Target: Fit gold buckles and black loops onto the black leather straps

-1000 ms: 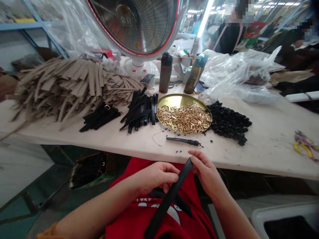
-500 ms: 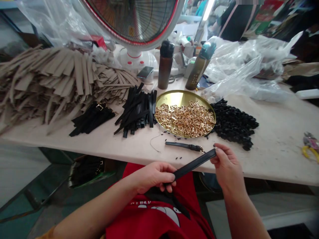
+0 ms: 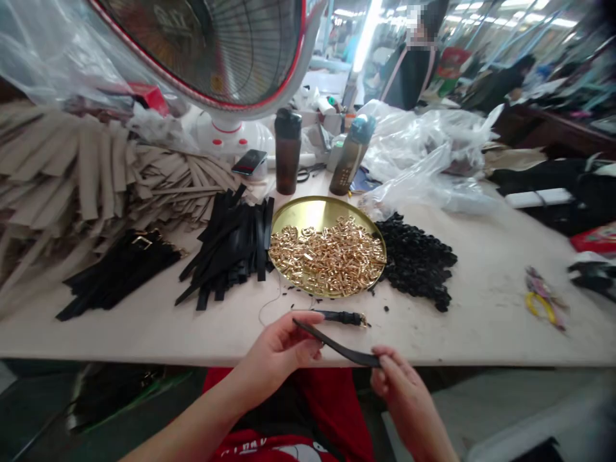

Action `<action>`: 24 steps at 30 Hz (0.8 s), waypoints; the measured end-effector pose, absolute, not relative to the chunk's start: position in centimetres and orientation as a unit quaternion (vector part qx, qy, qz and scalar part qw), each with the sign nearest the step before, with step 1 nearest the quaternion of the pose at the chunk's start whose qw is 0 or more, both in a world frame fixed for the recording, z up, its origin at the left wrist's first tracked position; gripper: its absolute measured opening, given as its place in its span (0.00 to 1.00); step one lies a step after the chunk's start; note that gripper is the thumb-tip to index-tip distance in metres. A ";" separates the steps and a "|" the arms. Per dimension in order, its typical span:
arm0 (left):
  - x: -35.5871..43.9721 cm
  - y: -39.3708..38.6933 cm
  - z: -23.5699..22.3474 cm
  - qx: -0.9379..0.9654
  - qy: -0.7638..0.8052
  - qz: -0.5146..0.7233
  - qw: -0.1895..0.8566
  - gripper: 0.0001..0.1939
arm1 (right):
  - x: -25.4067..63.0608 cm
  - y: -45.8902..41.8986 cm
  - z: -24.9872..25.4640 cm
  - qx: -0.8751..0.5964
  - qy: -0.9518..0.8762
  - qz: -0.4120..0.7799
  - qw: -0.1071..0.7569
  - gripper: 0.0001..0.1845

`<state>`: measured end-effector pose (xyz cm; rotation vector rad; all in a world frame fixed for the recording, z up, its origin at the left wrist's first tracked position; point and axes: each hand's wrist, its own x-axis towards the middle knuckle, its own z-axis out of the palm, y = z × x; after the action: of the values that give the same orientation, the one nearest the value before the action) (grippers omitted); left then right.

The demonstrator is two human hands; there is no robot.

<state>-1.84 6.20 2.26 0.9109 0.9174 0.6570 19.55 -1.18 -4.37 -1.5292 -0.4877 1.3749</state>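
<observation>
A black leather strap spans my two hands over the table's front edge, bowing slightly. My left hand has one end between thumb and fingers. The other end is pinched in the fingertips of my right hand. Just behind the strap lies a short black strap with a gold buckle, partly hidden by my left fingers. Beyond it is a round gold tray heaped with small gold buckles.
Black straps and buckled straps lie left of the tray, near a pile of beige strips. Small black loops are heaped right of it. Pliers lie farther right. Two bottles and a fan stand behind.
The strap swung out to the right, then was turned edge-on. My left hand moved up to its far-left end; my right hand came back left and lower. The view shifted right.
</observation>
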 end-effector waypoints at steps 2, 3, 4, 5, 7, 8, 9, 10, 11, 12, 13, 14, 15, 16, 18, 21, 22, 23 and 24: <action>-1.1 6.8 2.3 0.490 0.412 0.299 0.708 0.10 | 17.1 -1.8 -5.2 -0.578 -0.155 0.661 0.452 0.14; -0.8 7.1 2.3 0.528 0.401 0.295 0.688 0.09 | 15.8 -2.1 -5.5 -0.560 -0.145 0.694 0.428 0.14; -0.5 7.3 2.3 0.555 0.394 0.288 0.673 0.10 | 14.8 -2.2 -5.8 -0.542 -0.147 0.729 0.392 0.15; -0.2 7.5 2.4 0.565 0.393 0.277 0.671 0.10 | 14.0 -2.2 -5.9 -0.531 -0.166 0.750 0.358 0.15; 0.1 7.8 2.7 0.532 0.402 0.250 0.703 0.11 | 13.8 -1.7 -5.3 -0.515 -0.244 0.756 0.323 0.16; 0.2 8.0 2.9 0.505 0.408 0.239 0.722 0.11 | 14.4 -1.1 -4.8 -0.520 -0.287 0.736 0.326 0.16; 0.3 8.2 3.1 0.483 0.414 0.235 0.735 0.11 | 15.5 -0.2 -4.1 -0.535 -0.327 0.699 0.344 0.16; 0.3 8.5 3.4 0.468 0.420 0.236 0.741 0.11 | 17.1 0.9 -3.3 -0.561 -0.355 0.654 0.364 0.15; 0.4 8.7 3.6 0.459 0.425 0.240 0.742 0.12 | 19.1 2.1 -2.7 -0.595 -0.378 0.597 0.383 0.16; 0.5 9.0 3.8 0.452 0.436 0.241 0.740 0.13 | 21.3 3.5 -2.2 -0.632 -0.405 0.526 0.400 0.16; 0.5 9.2 3.9 0.445 0.448 0.236 0.738 0.14 | 23.5 4.9 -1.9 -0.672 -0.428 0.445 0.409 0.16; 0.6 9.4 3.9 0.437 0.461 0.226 0.739 0.15 | 25.7 6.2 -1.8 -0.713 -0.450 0.354 0.406 0.15; 0.7 9.6 3.8 0.427 0.473 0.215 0.740 0.16 | 27.7 7.5 -1.9 -0.746 -0.477 0.261 0.383 0.14; 0.8 9.7 3.6 0.418 0.481 0.205 0.742 0.17 | 29.4 8.7 -2.2 -0.771 -0.506 0.171 0.348 0.13; 1.0 9.7 3.0 0.404 0.493 0.198 0.744 0.18 | 31.8 10.6 -3.1 -0.790 -0.563 0.043 0.238 0.12; 1.2 9.7 2.4 0.393 0.498 0.195 0.748 0.19 | 33.1 12.1 -4.4 -0.796 -0.590 -0.012 0.132 0.11; 1.2 9.7 2.3 0.390 0.498 0.193 0.751 0.19 | 33.2 12.3 -4.6 -0.798 -0.591 -0.009 0.122 0.10; 1.1 9.7 2.2 0.387 0.497 0.189 0.753 0.19 | 33.2 12.4 -4.7 -0.797 -0.592 -0.003 0.120 0.09; 1.1 9.6 2.2 0.384 0.498 0.187 0.755 0.18 | 33.2 12.4 -4.7 -0.795 -0.596 0.003 0.115 0.09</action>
<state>1.10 9.59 2.19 0.8366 1.0867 0.4079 33.23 12.41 -4.74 -2.3301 -1.7463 0.0094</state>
